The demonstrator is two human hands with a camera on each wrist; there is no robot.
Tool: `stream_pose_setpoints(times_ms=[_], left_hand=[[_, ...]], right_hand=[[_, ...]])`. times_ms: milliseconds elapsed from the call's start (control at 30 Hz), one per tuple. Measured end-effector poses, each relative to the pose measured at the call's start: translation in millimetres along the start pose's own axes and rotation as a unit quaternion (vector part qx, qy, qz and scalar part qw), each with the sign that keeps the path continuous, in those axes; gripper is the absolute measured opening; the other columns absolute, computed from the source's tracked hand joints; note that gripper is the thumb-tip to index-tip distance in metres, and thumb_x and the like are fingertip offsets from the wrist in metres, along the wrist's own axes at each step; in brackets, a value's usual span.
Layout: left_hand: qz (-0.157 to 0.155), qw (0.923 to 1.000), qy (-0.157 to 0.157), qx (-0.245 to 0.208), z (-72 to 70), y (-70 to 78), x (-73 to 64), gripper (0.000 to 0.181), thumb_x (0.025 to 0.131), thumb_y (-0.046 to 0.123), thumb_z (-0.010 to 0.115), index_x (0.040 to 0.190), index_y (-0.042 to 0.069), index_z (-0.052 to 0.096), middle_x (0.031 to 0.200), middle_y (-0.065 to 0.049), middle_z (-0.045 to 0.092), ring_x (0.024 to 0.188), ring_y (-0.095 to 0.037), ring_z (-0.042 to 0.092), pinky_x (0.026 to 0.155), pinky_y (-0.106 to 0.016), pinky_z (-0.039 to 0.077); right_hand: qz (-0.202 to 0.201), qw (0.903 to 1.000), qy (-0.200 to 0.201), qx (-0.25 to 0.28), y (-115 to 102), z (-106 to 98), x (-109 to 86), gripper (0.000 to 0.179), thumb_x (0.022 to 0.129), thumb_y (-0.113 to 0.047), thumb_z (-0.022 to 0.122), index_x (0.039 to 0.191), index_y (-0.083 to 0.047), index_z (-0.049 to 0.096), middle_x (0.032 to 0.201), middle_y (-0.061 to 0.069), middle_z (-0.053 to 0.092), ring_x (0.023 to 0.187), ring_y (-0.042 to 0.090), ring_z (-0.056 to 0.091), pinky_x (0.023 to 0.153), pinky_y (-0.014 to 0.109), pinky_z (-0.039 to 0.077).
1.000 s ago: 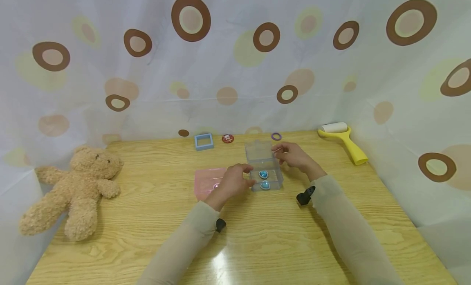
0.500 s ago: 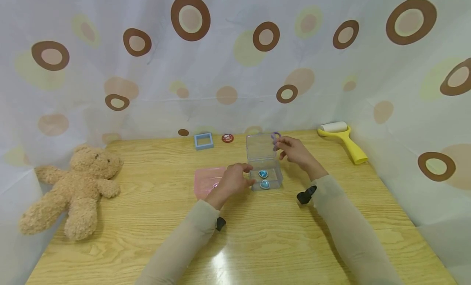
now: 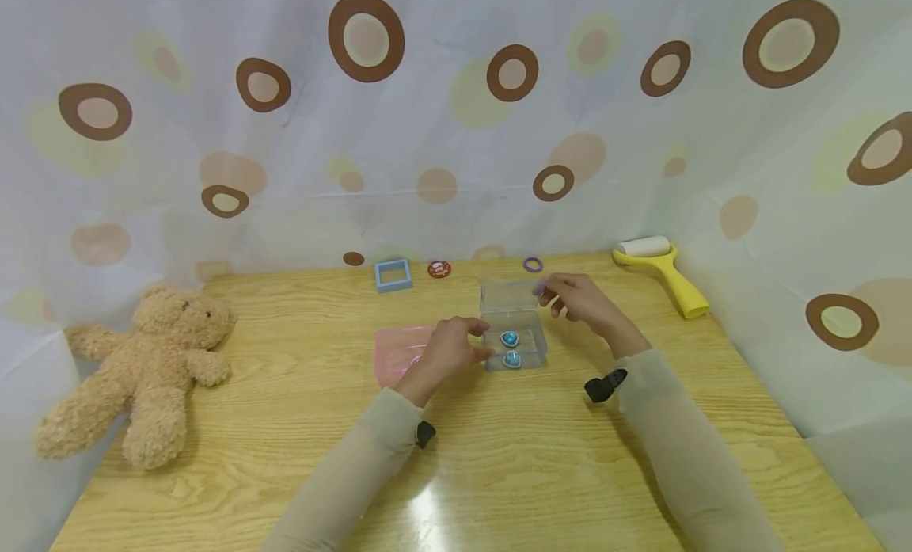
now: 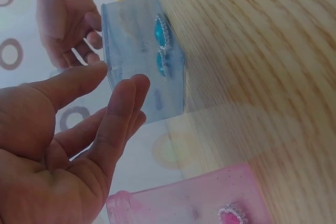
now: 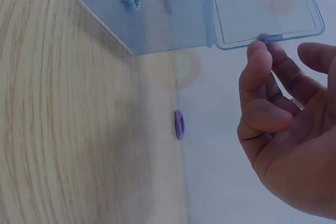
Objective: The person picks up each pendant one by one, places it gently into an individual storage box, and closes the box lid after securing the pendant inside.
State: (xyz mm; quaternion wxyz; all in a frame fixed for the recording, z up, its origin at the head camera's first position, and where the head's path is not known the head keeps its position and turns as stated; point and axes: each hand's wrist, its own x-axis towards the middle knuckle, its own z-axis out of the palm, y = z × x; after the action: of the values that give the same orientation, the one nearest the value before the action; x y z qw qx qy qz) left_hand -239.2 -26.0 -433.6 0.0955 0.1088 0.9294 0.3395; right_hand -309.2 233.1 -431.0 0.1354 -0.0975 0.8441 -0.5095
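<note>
A clear bluish plastic box (image 3: 530, 354) stands on the table with its hinged lid (image 5: 262, 3) raised. Inside lie two blue gems (image 3: 510, 339) with beaded silver edging. My left hand (image 3: 450, 350) is at the box's left side, fingers loosely extended; its thumb tip meets the rim in the left wrist view. My right hand (image 3: 580, 302) touches the lid's right edge with its fingertips. Its thumb is apart from the lid, and the other fingers bend loosely. Beside the left hand sits a pink plastic box (image 3: 392, 350) holding a pink gem (image 4: 232, 214), partly hidden in the head view.
Along the back lie a blue square frame (image 3: 393, 275), a red patterned disc (image 3: 439, 269) and a purple ring (image 3: 533, 264). A yellow-handled roller (image 3: 673, 275) is at the back right. A teddy bear (image 3: 153, 370) occupies the left side. Patterned curtain (image 3: 442, 124) surrounds the table.
The lid swings up from leaning back, then tilts forward over the box, with the right hand at its edge. The right hand ends slightly farther right. My left hand stays in place.
</note>
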Motion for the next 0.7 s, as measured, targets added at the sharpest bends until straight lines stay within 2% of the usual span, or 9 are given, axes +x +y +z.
stream_pose_setpoints(times_ms=[167,367,533,700], left_hand=[[0.003,1.0000,0.003,-0.004,-0.8,-0.6,-1.2,0.044,0.089,0.024,0.077,0.130,0.012,0.067,0.126,-0.009,0.069,0.128,-0.035,0.055,0.110,-0.045,0.043],[0.014,0.9998,0.015,-0.002,-1.6,-1.6,-1.3,0.043,0.087,0.023,0.078,0.127,0.009,0.068,0.123,-0.010,0.071,0.125,-0.037,0.056,0.109,-0.045,0.043],[0.020,0.9996,0.021,-0.006,-0.5,-3.4,0.5,0.043,0.086,0.023,0.079,0.124,0.005,0.067,0.121,-0.011,0.072,0.123,-0.036,0.058,0.107,-0.044,0.045],[0.006,0.9993,0.012,-0.035,-0.3,-4.3,0.6,0.057,0.086,0.022,0.079,0.136,0.003,0.058,0.122,-0.011,0.072,0.128,-0.037,0.055,0.110,-0.044,0.044]], right_hand=[[0.008,0.9993,-0.021,-0.030,-3,0,-8.3,0.047,0.105,-0.047,0.044,0.119,-0.008,0.066,0.108,0.015,0.061,0.083,0.028,0.061,0.053,0.024,0.034],[0.017,0.9971,-0.047,-0.058,-3,0,-16.3,0.035,0.102,-0.040,0.055,0.122,-0.013,0.066,0.110,0.014,0.061,0.088,0.029,0.060,0.057,0.025,0.038],[0.011,0.9964,-0.054,-0.064,3,1,-18.0,0.031,0.101,-0.037,0.059,0.122,-0.015,0.066,0.108,0.014,0.063,0.091,0.037,0.059,0.056,0.026,0.038],[0.004,0.9965,-0.057,-0.060,8,2,-18.1,0.030,0.101,-0.033,0.059,0.123,-0.014,0.065,0.106,0.013,0.063,0.092,0.043,0.059,0.054,0.027,0.039]])
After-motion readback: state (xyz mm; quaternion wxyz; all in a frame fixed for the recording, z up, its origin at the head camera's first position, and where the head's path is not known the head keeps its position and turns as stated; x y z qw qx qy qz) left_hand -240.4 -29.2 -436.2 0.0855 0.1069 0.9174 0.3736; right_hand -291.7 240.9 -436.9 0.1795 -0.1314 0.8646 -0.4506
